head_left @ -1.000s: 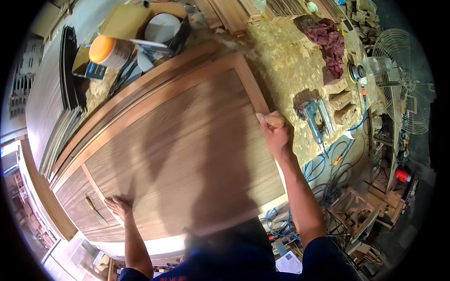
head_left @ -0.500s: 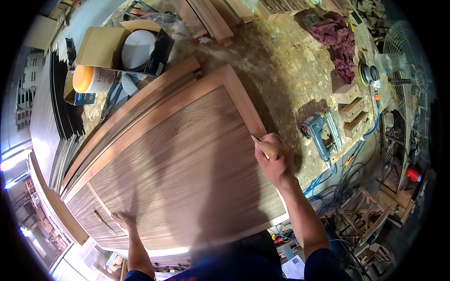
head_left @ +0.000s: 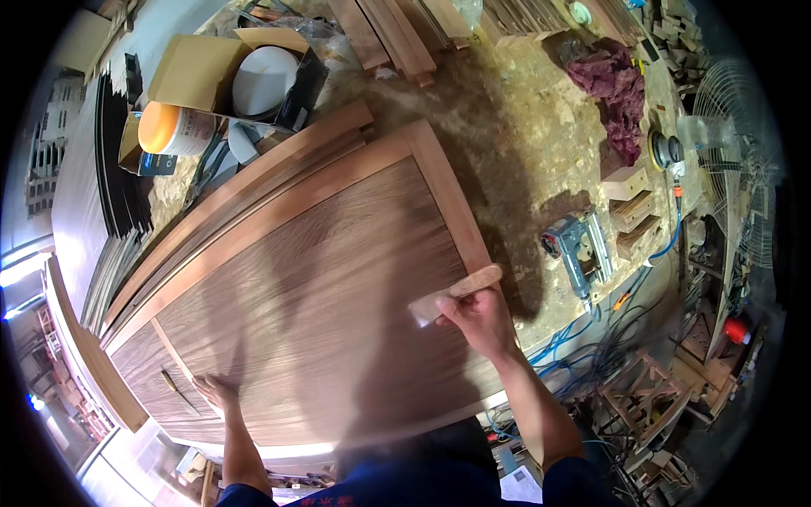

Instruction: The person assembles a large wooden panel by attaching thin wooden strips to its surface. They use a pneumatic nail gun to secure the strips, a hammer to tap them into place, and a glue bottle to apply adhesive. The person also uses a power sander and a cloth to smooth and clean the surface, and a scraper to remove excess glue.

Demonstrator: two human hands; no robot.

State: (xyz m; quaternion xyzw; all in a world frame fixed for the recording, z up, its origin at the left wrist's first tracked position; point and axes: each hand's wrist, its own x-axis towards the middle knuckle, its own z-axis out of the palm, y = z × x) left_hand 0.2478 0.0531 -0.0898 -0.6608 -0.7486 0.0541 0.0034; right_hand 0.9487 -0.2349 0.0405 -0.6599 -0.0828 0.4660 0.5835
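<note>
- The right hand (head_left: 480,323) is closed around a flat scraper with a pale wooden handle and a broad, thin blade (head_left: 475,283), clasping it near where handle and blade meet.
- The scraper is above the right part of a large brown wood-grain panel (head_left: 321,313), its handle reaching over the reddish-brown wooden frame rail (head_left: 448,194) at the panel's right end and its blade pointing left (whether the blade touches the surface, I cannot tell).
- The left hand (head_left: 217,394) grips nothing that shows; it rests, fingers extended, at the near end of a narrow light-wood strip (head_left: 171,346) crossing the panel.
- Left of that hand, a slim tool with a yellowish handle (head_left: 170,381) lies on the panel.
- The panel lies on a mottled tan workbench (head_left: 507,127).
- Beyond the panel's far left side are a white jar with an orange lid (head_left: 182,129) and an open brown cardboard box (head_left: 190,72) holding a round white object (head_left: 263,82).
- On the bench to the right lie a grey-blue nail gun (head_left: 576,264), small wooden blocks (head_left: 627,211), a crumpled maroon cloth (head_left: 615,93) and a round black sander (head_left: 667,150) with a blue hose (head_left: 673,235).
</note>
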